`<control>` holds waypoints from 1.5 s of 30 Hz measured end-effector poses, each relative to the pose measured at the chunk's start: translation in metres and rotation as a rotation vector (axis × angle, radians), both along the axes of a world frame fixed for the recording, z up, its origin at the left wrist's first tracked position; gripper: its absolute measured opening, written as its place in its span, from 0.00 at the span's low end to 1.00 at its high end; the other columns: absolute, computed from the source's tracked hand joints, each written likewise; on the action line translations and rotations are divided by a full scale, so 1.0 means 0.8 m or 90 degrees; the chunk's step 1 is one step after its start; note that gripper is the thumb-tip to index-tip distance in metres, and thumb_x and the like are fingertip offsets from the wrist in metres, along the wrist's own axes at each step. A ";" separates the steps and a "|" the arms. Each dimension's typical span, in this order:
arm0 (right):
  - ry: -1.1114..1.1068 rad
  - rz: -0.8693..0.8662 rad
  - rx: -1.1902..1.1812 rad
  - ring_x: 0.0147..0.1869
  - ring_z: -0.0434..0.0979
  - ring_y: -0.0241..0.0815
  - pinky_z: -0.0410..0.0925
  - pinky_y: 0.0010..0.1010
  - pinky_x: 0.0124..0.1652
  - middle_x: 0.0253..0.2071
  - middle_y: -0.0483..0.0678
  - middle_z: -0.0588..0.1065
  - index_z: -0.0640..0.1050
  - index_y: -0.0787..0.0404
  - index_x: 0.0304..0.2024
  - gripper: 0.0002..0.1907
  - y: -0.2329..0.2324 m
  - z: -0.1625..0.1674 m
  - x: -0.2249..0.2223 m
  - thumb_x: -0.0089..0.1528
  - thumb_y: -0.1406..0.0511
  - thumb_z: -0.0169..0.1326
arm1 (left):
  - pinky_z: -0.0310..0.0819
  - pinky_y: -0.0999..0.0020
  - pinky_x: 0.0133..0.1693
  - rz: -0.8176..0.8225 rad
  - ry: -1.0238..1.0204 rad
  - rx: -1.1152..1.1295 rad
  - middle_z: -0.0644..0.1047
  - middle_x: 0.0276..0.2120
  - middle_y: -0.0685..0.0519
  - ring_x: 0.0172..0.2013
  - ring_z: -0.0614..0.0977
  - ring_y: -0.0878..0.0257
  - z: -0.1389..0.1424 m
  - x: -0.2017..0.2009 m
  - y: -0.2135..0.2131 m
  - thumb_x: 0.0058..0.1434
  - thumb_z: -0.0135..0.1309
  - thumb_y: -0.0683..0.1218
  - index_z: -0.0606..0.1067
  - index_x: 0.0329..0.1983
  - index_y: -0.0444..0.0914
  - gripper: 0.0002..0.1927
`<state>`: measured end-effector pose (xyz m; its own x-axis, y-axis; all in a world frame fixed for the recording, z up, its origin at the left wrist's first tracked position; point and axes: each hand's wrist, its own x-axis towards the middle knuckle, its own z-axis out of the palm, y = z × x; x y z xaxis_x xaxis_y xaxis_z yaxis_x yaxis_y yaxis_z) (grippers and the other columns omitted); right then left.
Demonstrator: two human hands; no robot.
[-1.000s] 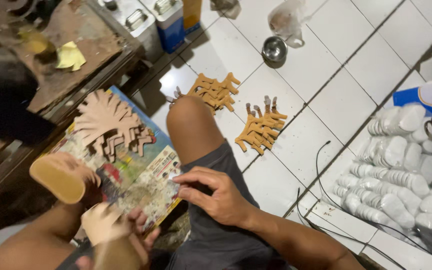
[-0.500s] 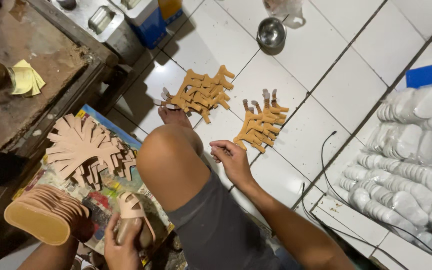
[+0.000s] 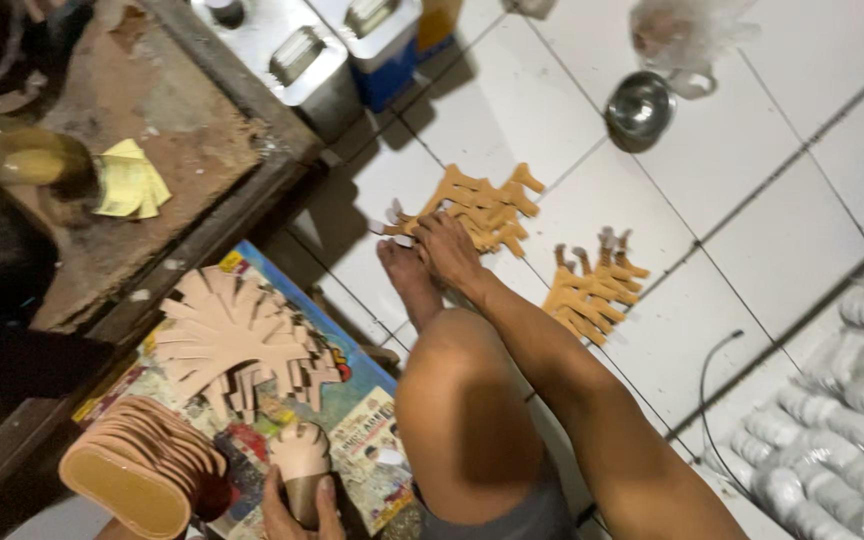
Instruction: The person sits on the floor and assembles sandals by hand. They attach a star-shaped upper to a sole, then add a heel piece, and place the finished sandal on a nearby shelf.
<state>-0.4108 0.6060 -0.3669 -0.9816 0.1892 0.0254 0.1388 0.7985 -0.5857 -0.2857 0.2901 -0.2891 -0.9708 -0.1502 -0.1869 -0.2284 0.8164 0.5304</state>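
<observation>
the right hand [image 3: 447, 250] reaches past the foot to the near pile of tan cutouts [image 3: 482, 208] on the floor tiles [image 3: 832, 90], fingers spread loosely over its edge, gripping nothing that shows. the left hand [image 3: 300, 500] is closed around a pale sole piece [image 3: 300, 455] above the printed sheet [image 3: 372, 420]. the step looks like fetching a cutout; the next move calls for pinching off one piece.
</observation>
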 end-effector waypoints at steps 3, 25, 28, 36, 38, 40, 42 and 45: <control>-0.061 0.045 0.064 0.60 0.70 0.54 0.63 0.48 0.57 0.53 0.51 0.75 0.79 0.61 0.50 0.19 -0.019 -0.018 -0.054 0.56 0.66 0.60 | 0.70 0.51 0.60 0.013 0.094 0.043 0.74 0.55 0.32 0.55 0.78 0.41 -0.008 -0.021 0.000 0.50 0.64 0.46 0.67 0.67 0.30 0.40; -0.232 0.091 0.032 0.56 0.71 0.59 0.67 0.44 0.55 0.49 0.56 0.75 0.80 0.59 0.48 0.14 -0.030 -0.002 -0.065 0.59 0.64 0.61 | 0.68 0.47 0.60 -0.022 0.068 -0.008 0.75 0.55 0.33 0.56 0.77 0.40 0.000 -0.029 -0.054 0.46 0.65 0.50 0.67 0.66 0.33 0.43; -0.110 -0.018 -0.128 0.52 0.72 0.57 0.68 0.45 0.52 0.46 0.56 0.76 0.79 0.63 0.47 0.16 -0.013 0.014 -0.047 0.58 0.65 0.60 | 0.69 0.47 0.55 0.018 -0.130 0.002 0.70 0.59 0.31 0.57 0.74 0.38 0.010 -0.026 -0.058 0.54 0.63 0.48 0.63 0.69 0.31 0.41; -0.037 -0.140 -0.071 0.47 0.76 0.52 0.69 0.41 0.46 0.42 0.55 0.76 0.79 0.63 0.46 0.14 0.014 0.096 0.048 0.69 0.58 0.52 | 0.68 0.48 0.60 0.002 -0.014 0.075 0.71 0.58 0.32 0.58 0.75 0.40 0.053 0.023 -0.071 0.47 0.65 0.46 0.64 0.68 0.31 0.43; -0.007 -0.246 -0.143 0.42 0.77 0.50 0.70 0.38 0.44 0.40 0.55 0.76 0.79 0.64 0.49 0.16 0.016 0.126 0.074 0.70 0.58 0.50 | 0.68 0.48 0.59 -0.013 -0.012 0.103 0.71 0.58 0.32 0.58 0.75 0.39 0.063 0.038 -0.081 0.47 0.66 0.46 0.64 0.68 0.31 0.44; 0.023 -0.315 -0.201 0.38 0.79 0.47 0.72 0.34 0.40 0.36 0.55 0.77 0.79 0.63 0.52 0.18 0.021 0.160 0.100 0.70 0.57 0.48 | 0.69 0.48 0.58 -0.035 0.006 0.144 0.70 0.59 0.31 0.58 0.75 0.39 0.071 0.053 -0.091 0.47 0.66 0.47 0.63 0.68 0.30 0.45; 0.009 -0.381 -0.376 0.37 0.77 0.42 0.71 0.33 0.39 0.39 0.53 0.78 0.79 0.66 0.50 0.19 0.026 0.193 0.127 0.71 0.56 0.48 | 0.68 0.47 0.59 -0.052 0.086 0.127 0.70 0.59 0.32 0.58 0.74 0.39 0.079 0.071 -0.095 0.45 0.66 0.47 0.65 0.67 0.31 0.45; 0.004 -0.374 -0.472 0.36 0.76 0.38 0.70 0.30 0.38 0.40 0.53 0.81 0.80 0.70 0.49 0.22 0.034 0.234 0.170 0.72 0.56 0.47 | 0.65 0.44 0.61 -0.075 0.200 0.072 0.69 0.60 0.32 0.60 0.72 0.37 0.094 0.102 -0.098 0.42 0.67 0.49 0.65 0.66 0.31 0.47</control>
